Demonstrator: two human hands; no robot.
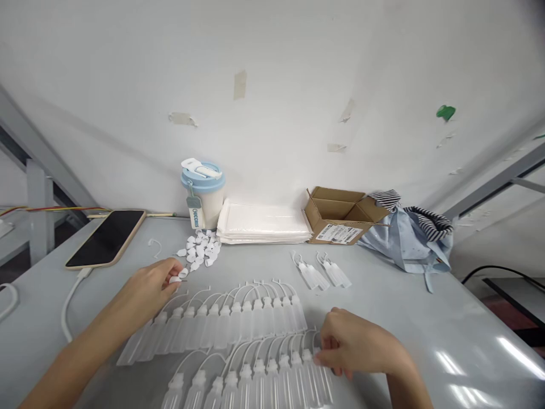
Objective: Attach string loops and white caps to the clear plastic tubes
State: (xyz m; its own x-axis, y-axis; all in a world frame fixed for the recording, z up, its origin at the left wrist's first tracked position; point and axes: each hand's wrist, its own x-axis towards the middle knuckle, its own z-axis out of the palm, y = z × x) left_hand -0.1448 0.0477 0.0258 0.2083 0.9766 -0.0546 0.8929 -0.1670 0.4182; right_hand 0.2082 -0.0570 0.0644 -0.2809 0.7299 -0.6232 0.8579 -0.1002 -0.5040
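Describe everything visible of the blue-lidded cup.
The cup stands upright on the table, left of the white packets. Its body is cream, its plastic-looking lid light blue with a whitish piece on top. A grey-green tag hangs above a lettered strip. Small white caps lie at its foot; the left hand and right hand are clear of it.

I sit in bright, cool, mostly even light. At my right, white streaks of glare lie on the glossy grey table (426,318), seemingly reflected from lamps above. A faint, soft-edged shadow slants across the left of the pale wall (289,45), and another darkens the tabletop beneath my right hand (361,343). My wide view stretches towards its edges, its upper right corner dims, and fine detail on the translucent bottles (213,329) looks slightly soft.
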